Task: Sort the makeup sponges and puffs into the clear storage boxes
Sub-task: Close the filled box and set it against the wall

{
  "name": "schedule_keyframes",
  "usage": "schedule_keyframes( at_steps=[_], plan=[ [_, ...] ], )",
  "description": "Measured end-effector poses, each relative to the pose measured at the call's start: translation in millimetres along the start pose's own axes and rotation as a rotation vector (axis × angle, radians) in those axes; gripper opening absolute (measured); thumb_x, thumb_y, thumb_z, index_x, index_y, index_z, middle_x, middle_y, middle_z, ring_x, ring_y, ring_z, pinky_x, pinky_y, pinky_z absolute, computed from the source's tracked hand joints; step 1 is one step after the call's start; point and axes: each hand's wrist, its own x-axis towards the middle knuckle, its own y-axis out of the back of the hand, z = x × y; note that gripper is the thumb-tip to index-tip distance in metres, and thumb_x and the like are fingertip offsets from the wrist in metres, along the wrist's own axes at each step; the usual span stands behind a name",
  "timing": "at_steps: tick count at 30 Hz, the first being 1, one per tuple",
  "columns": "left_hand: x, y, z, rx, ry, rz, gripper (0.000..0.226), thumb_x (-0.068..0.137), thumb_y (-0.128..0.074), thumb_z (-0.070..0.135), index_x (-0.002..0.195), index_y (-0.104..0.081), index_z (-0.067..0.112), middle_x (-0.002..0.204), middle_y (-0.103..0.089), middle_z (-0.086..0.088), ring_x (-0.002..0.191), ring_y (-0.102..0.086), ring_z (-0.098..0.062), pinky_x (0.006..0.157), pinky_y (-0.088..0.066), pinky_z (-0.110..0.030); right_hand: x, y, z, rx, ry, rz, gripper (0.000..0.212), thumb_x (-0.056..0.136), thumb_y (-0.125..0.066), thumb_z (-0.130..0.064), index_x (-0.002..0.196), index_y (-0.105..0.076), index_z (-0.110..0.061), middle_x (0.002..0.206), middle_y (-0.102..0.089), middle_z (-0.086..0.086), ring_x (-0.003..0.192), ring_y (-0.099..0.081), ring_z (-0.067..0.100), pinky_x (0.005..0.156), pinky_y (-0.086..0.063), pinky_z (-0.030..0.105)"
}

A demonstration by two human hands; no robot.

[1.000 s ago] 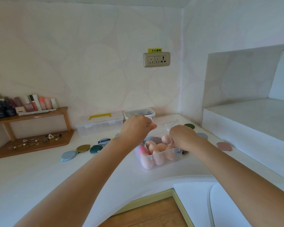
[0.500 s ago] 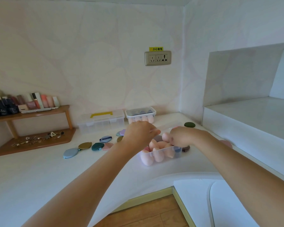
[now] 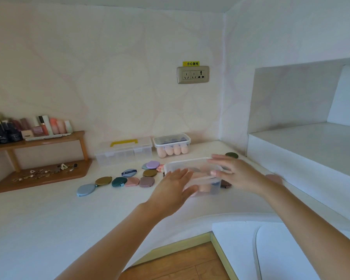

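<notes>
White counter (image 3: 49,215) w/ puffs (image 3: 119,181) in a row; both hands, left (image 3: 175,188) & right (image 3: 233,172), spread flat on clear lid (image 3: 192,165) over sponge box (image 3: 207,187).

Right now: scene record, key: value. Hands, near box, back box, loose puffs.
left hand: open, flat against near box's left end
right hand: open, over box's right end
near box: clear, lid seems on, pink sponges inside
back box: lidded, at wall, pink sponges inside
loose puffs: row on counter, left of near box
</notes>
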Motion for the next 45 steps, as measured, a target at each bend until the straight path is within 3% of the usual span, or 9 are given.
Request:
schedule_keyframes(
  at_steps=[2,5,12,17,22,28,32,35,45],
  plan=[
    [-3,-8,-5,-0.047,-0.045,0.043,0.049,0.101,-0.027,0.038,0.147,-0.026,0.022,0.155,-0.022,0.004,0.144,-0.015,-0.015,0.116,-0.006,-0.027,3,-19,8,-0.050,0.048,-0.113,0.048,0.097,-0.046,-0.038,0.143,-0.040,-0.026,0.150,-0.024,-0.016,0.144,-0.014,0.006,0.117,-0.014,0.025],
    [1,-11,-9,-0.045,-0.034,0.122,0.044,0.101,-0.030,0.034,0.144,-0.034,0.023,0.151,-0.031,0.005,0.141,-0.024,-0.013,0.112,-0.020,-0.024,2,-37,17,0.034,0.053,-0.073,0.060,0.089,-0.045,-0.049,0.145,-0.034,-0.031,0.155,-0.018,-0.014,0.146,-0.003,0.007,0.117,-0.009,0.027],
    [18,-22,-12,0.167,-0.010,0.169,0.058,0.088,-0.056,0.043,0.140,-0.042,0.020,0.131,-0.048,-0.001,0.118,-0.042,-0.022,0.099,-0.037,-0.029,6,-43,21,-0.052,0.104,0.073,0.063,0.083,-0.066,-0.037,0.141,-0.041,-0.032,0.149,-0.031,-0.017,0.143,-0.020,0.008,0.114,-0.023,0.024],
    [15,-47,0,0.198,0.006,0.420,0.057,0.053,-0.089,0.028,0.104,-0.070,0.011,0.092,-0.069,-0.001,0.076,-0.064,-0.022,0.071,-0.052,-0.023,5,-46,25,-0.094,0.158,0.163,0.057,0.084,-0.067,-0.034,0.137,-0.048,-0.030,0.145,-0.040,-0.016,0.139,-0.030,0.007,0.112,-0.031,0.025],
    [14,-52,-1,0.177,-0.031,0.461,0.055,0.056,-0.088,0.022,0.106,-0.068,0.013,0.100,-0.069,-0.003,0.081,-0.064,-0.023,0.079,-0.045,-0.026,3,-52,26,-0.059,0.219,0.229,0.056,0.081,-0.072,-0.028,0.134,-0.054,-0.023,0.141,-0.048,-0.009,0.134,-0.041,0.006,0.111,-0.031,0.021],
    [14,-40,-18,0.127,-0.172,0.435,0.056,0.055,-0.088,0.012,0.107,-0.069,0.010,0.096,-0.069,-0.007,0.079,-0.064,-0.029,0.062,-0.056,-0.033,-2,-48,26,0.083,0.229,0.224,0.053,0.080,-0.071,-0.032,0.131,-0.056,-0.025,0.136,-0.051,-0.016,0.128,-0.046,0.000,0.104,-0.042,0.024],
    [9,-35,-28,0.110,-0.211,0.556,0.036,0.073,-0.070,0.011,0.109,-0.069,0.010,0.105,-0.068,-0.003,0.092,-0.058,-0.024,0.081,-0.046,-0.031,-9,-32,31,0.414,0.027,0.401,0.050,0.090,-0.046,-0.047,0.136,-0.048,-0.028,0.123,-0.052,-0.028,0.108,-0.056,-0.011,0.089,-0.043,0.006],
    [15,-19,-28,0.058,-0.209,0.645,0.030,0.080,-0.065,0.015,0.109,-0.068,0.011,0.108,-0.067,-0.001,0.098,-0.052,-0.019,0.087,-0.041,-0.030,4,-18,63,0.273,-0.151,0.532,0.048,0.097,-0.041,-0.044,0.136,-0.050,-0.019,0.121,-0.065,0.000,0.108,-0.063,0.019,0.092,-0.043,0.027],
    [134,31,-2,-0.336,0.064,0.553,0.032,0.082,-0.067,0.012,0.113,-0.066,0.020,0.111,-0.064,0.008,0.102,-0.052,-0.012,0.082,-0.032,-0.014,61,-25,133,-0.204,-0.503,0.165,0.037,0.100,-0.034,-0.035,0.116,-0.059,-0.012,0.114,-0.065,0.009,0.102,-0.060,0.026,0.083,-0.044,0.031]
  ],
)
